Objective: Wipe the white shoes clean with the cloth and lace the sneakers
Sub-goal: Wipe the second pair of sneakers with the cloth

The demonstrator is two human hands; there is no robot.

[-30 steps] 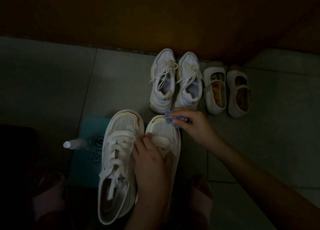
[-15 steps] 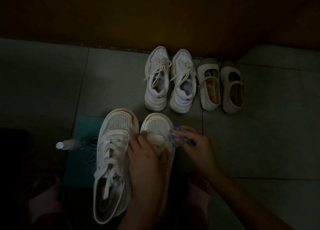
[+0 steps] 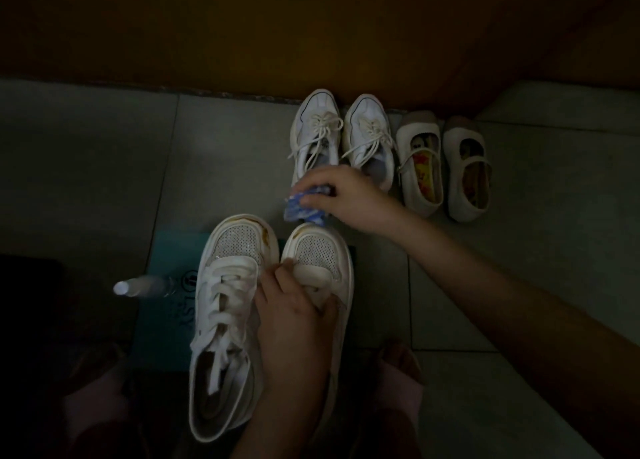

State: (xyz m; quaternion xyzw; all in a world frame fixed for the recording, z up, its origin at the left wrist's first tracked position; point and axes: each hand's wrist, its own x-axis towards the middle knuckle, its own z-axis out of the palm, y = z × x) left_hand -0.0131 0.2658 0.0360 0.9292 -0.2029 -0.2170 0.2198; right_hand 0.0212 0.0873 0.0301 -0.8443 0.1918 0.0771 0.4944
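A teal sheet (image 3: 166,320) lies on the dim tiled floor (image 3: 104,181). On it stand a laced sneaker (image 3: 225,306) with brown stains round its toe and, touching its right side, a second sneaker (image 3: 318,251). White trainers (image 3: 343,136) and strap shoes (image 3: 443,168) sit by the wall. The left hand (image 3: 294,320) grips the second sneaker's tongue, fingers curled. The right hand (image 3: 343,195) pinches a blue-and-white cloth (image 3: 301,209) just beyond that toe, perhaps touching it. A bottle (image 3: 142,287) lies left of the laced sneaker.

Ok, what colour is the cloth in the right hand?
Blue with white patches; the head view shows the cloth pinched in the right hand.
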